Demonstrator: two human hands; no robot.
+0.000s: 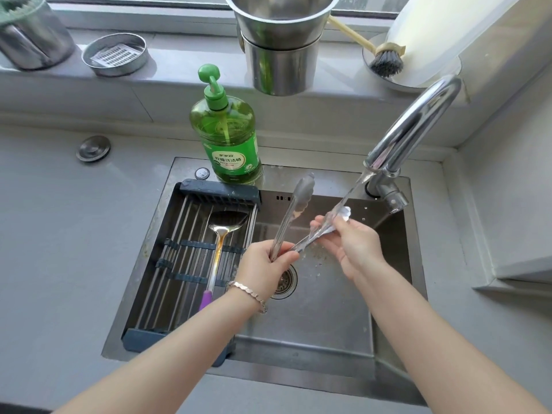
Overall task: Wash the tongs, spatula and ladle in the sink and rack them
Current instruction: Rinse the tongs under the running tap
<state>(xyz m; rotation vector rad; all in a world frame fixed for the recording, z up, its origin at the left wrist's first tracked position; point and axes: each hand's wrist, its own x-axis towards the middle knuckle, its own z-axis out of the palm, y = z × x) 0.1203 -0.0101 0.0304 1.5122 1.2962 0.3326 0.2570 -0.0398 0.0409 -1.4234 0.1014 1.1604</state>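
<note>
Steel tongs (294, 209) with grey tips are spread open over the sink (328, 309). My left hand (264, 265) grips them at the hinged end. One arm points up and away; the other lies under the running water from the faucet (418, 127). My right hand (348, 245) is wrapped around the tip of that wet arm. A steel ladle (222, 234) with a purple handle end lies on the drying rack (191, 264) across the sink's left half. No spatula is in view.
A green dish soap bottle (227, 130) stands on the sink's back rim. On the windowsill are stacked steel pots (280, 46), a round steel dish (116, 53), a dish brush (385, 59) and a white container (439, 34). The drain strainer (285, 280) sits below my left hand.
</note>
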